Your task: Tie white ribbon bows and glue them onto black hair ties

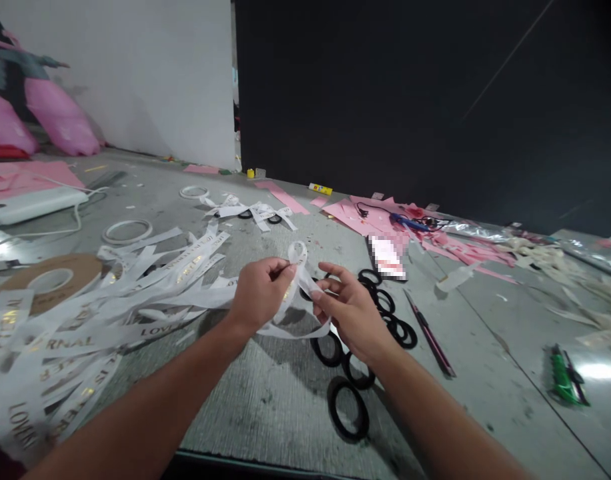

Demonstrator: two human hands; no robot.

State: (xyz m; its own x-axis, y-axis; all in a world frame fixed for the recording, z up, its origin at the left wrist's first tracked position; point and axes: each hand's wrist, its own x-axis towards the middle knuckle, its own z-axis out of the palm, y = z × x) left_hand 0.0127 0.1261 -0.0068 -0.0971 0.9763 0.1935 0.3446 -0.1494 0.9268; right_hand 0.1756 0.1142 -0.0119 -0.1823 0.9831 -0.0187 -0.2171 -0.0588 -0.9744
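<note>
My left hand [258, 293] pinches a white ribbon [298, 253], which rises in a small loop above the fingertips. At the ribbon's other side is my right hand [348, 307], its thumb against the strip and its fingers bent around it, the index finger extended. A length of the ribbon sags in a curve below both hands. Black rings [349, 410] lie beneath and beside my right hand, partly covered by it. To the left spreads a heap of white ribbon with gold lettering [70, 343], running towards my left hand.
A brown cardboard ribbon roll [80, 270] lies at left. Farther back are ribbon bows [258, 212], white rings [127, 231] and pink sheets [345, 217]. Right of the rings are a phone-like item [387, 257], a dark red pen-like tool [430, 337] and a green tool [563, 377].
</note>
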